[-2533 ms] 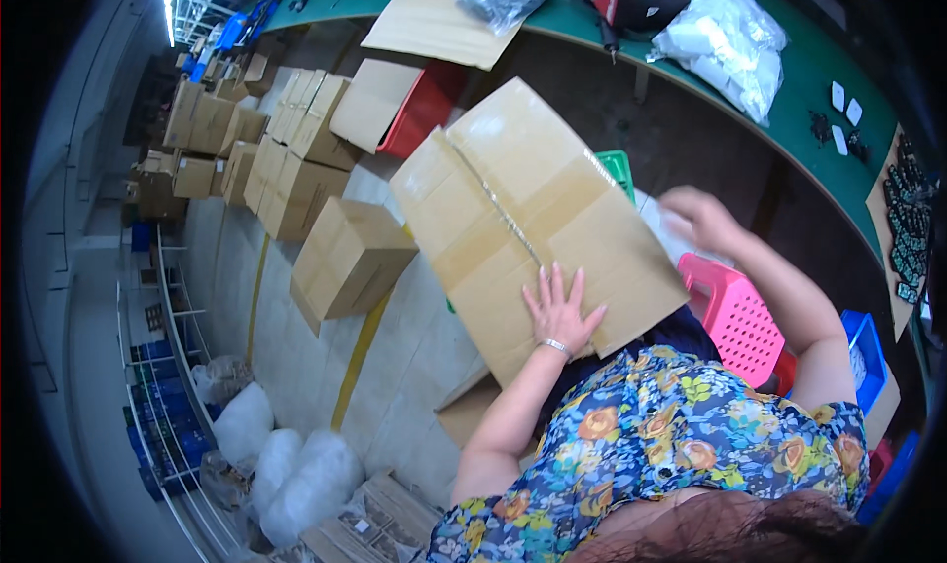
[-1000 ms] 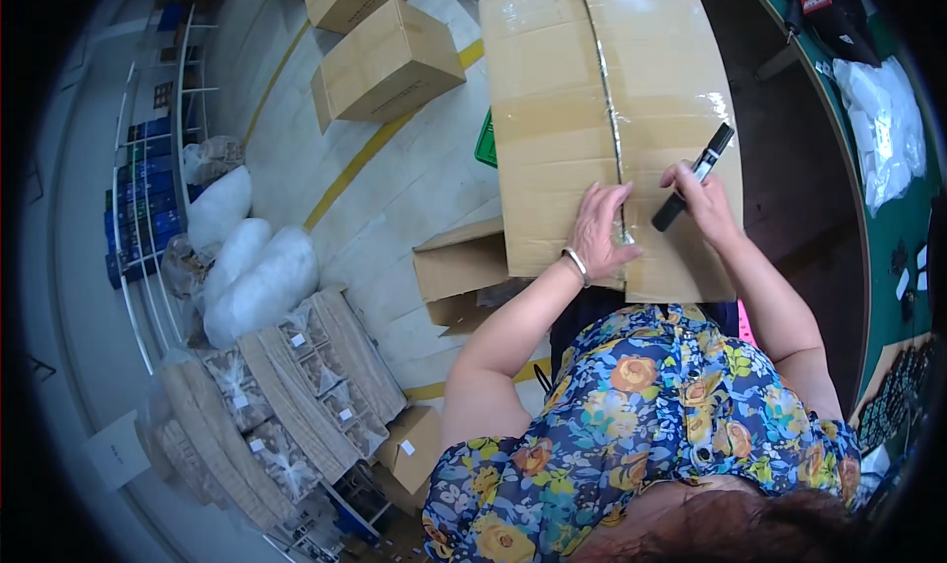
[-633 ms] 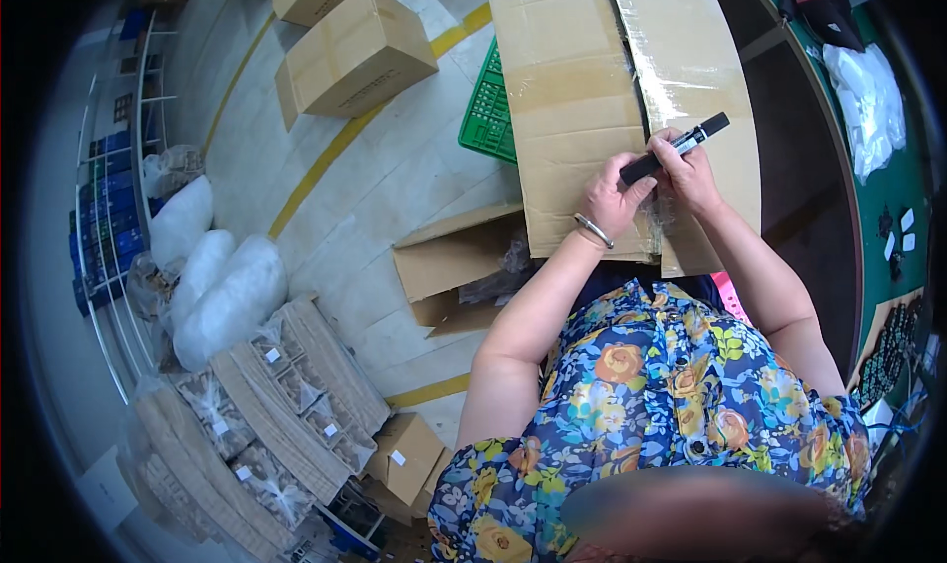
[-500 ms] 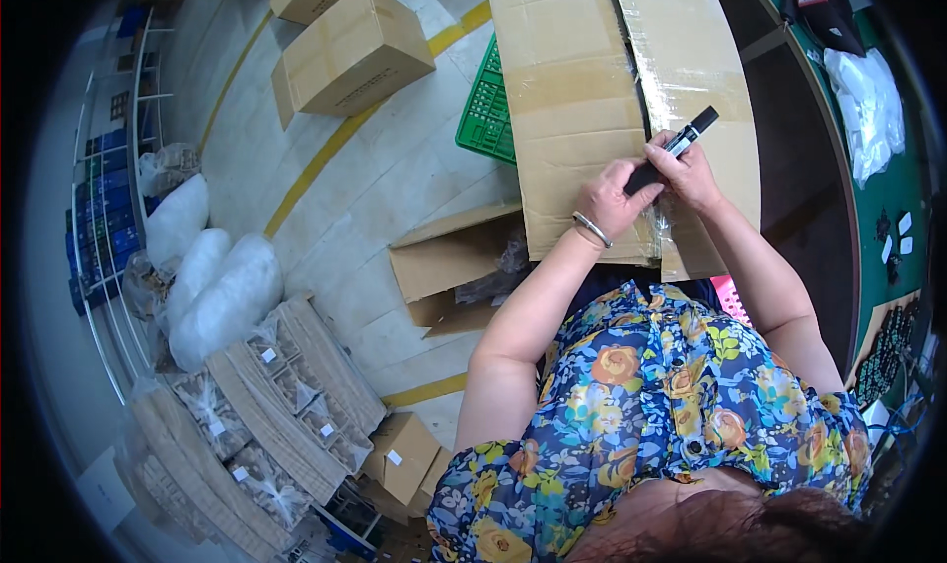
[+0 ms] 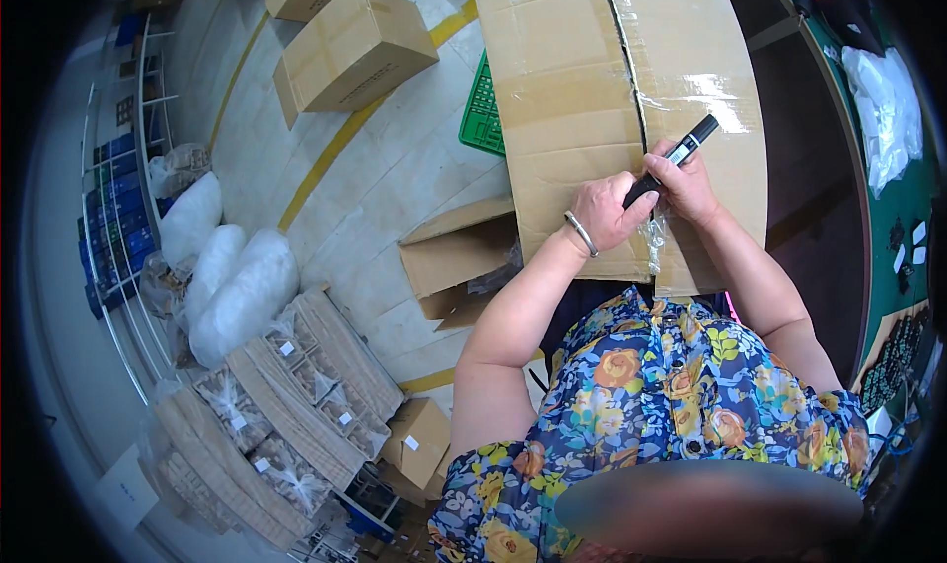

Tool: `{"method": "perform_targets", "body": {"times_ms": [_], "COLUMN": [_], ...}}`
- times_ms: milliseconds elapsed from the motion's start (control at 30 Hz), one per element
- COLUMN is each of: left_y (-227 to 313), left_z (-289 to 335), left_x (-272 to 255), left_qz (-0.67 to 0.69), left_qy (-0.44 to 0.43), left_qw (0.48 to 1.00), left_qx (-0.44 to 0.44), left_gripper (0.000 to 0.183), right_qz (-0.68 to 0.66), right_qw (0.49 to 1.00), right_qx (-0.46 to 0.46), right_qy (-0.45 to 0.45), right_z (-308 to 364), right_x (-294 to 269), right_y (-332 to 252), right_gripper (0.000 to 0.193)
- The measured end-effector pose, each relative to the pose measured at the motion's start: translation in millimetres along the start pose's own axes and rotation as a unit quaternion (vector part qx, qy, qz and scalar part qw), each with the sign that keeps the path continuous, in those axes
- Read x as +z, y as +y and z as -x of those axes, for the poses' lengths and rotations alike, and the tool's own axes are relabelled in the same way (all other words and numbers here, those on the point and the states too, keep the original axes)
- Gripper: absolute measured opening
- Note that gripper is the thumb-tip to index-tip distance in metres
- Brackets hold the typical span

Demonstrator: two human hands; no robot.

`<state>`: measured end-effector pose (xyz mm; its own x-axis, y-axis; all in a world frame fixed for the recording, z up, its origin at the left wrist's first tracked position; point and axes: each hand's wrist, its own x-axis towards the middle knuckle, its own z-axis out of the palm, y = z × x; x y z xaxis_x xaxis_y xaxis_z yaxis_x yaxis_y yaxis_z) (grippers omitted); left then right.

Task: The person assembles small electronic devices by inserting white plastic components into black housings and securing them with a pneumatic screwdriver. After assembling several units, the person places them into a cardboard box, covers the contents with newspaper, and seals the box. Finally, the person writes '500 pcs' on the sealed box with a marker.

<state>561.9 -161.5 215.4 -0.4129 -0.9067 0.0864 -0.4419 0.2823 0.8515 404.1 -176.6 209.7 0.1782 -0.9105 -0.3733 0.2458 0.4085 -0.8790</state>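
A black marker pen [image 5: 699, 135] with a pale printed band is held slanting over a large cardboard box [image 5: 567, 89]. My left hand [image 5: 604, 211], with a silver bangle at its wrist, is closed round the pen's lower black end. Higher up, my right hand [image 5: 688, 185] pinches the pen's middle between thumb and fingers. Both hands are just above the box top, close to its centre seam, where the flaps meet under clear tape [image 5: 655, 242]. The part of the pen inside my left fist is hidden.
A green crate [image 5: 481, 114] and an open carton [image 5: 459, 252] lie left of the box. Closed cartons [image 5: 365, 55] stand farther off. Bagged parts in trays [image 5: 286, 405] sit lower left, near white bundles [image 5: 242, 297]. At right, a green-topped table [image 5: 893, 237] carries plastic bags [image 5: 883, 109].
My hands keep hold of the marker pen, which has tipped slightly flatter and lower. The whole view has shifted a little.
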Motion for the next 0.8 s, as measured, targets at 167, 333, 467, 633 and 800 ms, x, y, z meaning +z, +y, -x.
{"method": "perform_targets", "body": {"times_ms": [167,333,467,633,800], "left_y": [3.3,-10.5,5.5,4.5,7.8], "left_z": [0.8,21.5,10.4,13.2,14.8], "left_x": [-5.6,-19.9,-15.6,-4.5,26.8], "left_qz": [0.055,0.153,0.171,0.03,-0.079], "left_qy": [-0.015,-0.042,-0.005,0.049,0.014], "left_qw": [0.998,0.969,0.969,0.997,0.993], "left_qx": [-0.027,-0.189,-0.178,-0.048,0.085], "left_gripper": [0.029,0.03,0.028,0.027,0.033], "right_qz": [0.016,-0.074,-0.058,-0.049,-0.001], "right_qw": [0.999,0.996,0.997,0.997,0.998], "right_qx": [-0.028,-0.003,0.019,0.008,-0.052], "right_qy": [0.009,0.047,0.051,0.065,0.044], "right_z": [-1.4,-20.6,-21.5,-18.2,-30.7], "right_x": [-1.4,-28.7,-26.5,-21.2,-11.3], "right_y": [4.6,-18.7,-17.8,-25.2,-28.0], "right_gripper": [0.017,0.021,0.02,0.018,0.025]}}
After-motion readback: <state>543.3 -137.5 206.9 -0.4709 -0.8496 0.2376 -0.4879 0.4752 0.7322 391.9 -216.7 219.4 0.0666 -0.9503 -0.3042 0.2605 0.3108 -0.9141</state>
